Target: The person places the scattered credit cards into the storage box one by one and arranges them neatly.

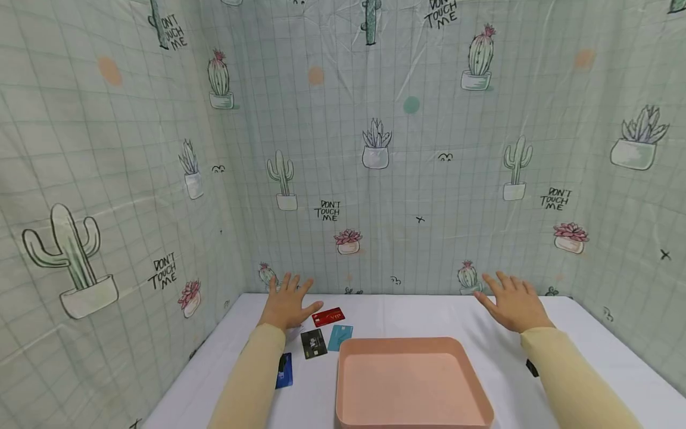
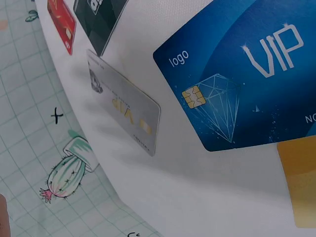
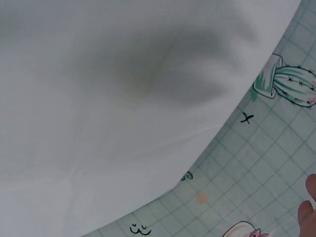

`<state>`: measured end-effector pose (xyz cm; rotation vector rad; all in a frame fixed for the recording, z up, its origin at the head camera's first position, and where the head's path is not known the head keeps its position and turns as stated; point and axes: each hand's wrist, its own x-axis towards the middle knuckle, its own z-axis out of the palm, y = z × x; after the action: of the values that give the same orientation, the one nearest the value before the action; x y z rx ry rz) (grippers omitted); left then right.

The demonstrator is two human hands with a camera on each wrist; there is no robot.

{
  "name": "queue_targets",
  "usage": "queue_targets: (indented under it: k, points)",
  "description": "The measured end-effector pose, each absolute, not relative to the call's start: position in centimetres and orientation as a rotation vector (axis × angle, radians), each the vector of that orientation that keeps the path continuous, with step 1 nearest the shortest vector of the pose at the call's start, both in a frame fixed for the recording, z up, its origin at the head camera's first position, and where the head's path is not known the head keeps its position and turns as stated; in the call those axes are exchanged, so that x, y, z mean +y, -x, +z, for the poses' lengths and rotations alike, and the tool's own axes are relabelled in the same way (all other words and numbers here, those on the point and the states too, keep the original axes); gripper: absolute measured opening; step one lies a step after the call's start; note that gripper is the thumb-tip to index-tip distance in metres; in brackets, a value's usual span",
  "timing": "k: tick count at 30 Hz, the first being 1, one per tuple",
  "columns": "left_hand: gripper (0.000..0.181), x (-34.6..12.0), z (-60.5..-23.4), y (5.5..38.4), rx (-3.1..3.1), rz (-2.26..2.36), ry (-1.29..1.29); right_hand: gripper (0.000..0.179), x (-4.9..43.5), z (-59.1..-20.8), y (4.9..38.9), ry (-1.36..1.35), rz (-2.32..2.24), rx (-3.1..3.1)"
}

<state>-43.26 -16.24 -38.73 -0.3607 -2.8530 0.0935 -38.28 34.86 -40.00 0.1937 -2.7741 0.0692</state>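
Both hands are held out over the white table, fingers spread and nothing in them. My left hand [image 1: 287, 304] hovers above the far left part, just left of a red VIP card [image 1: 329, 317]. Closer in lie a black card [image 1: 313, 344], a light blue card [image 1: 340, 338] and a dark blue card [image 1: 285, 370], partly covered by the left sleeve. The left wrist view also shows a silver card [image 2: 123, 106] and part of a gold card [image 2: 298, 185]. On the far right, my right hand [image 1: 515, 302] is raised over bare tabletop.
A shallow pink tray [image 1: 412, 381] sits at the front middle of the table [image 1: 396, 313]. Beside the right sleeve, a small black object [image 1: 532, 367] is partly hidden. Curtains [image 1: 407, 196] printed with cacti hang behind the table and along both sides.
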Motion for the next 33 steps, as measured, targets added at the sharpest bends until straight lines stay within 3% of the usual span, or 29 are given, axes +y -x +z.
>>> queue_targets:
  k: [16, 25, 33]
  points:
    - [0.080, -16.8, -39.4, 44.1, -2.914, 0.135, 0.394, 0.079, 34.3, -40.4, 38.1, -0.140, 0.294, -2.917]
    - [0.076, -18.4, -40.2, 43.1, -2.989, 0.025, 0.349, 0.079, 32.8, -41.0, 38.0, -0.251, 0.516, -2.992]
    - [0.076, -18.2, -40.7, 42.8, -3.084, -0.048, 0.301, 0.037, 31.6, -41.6, 37.3, -0.286, 0.363, -2.934]
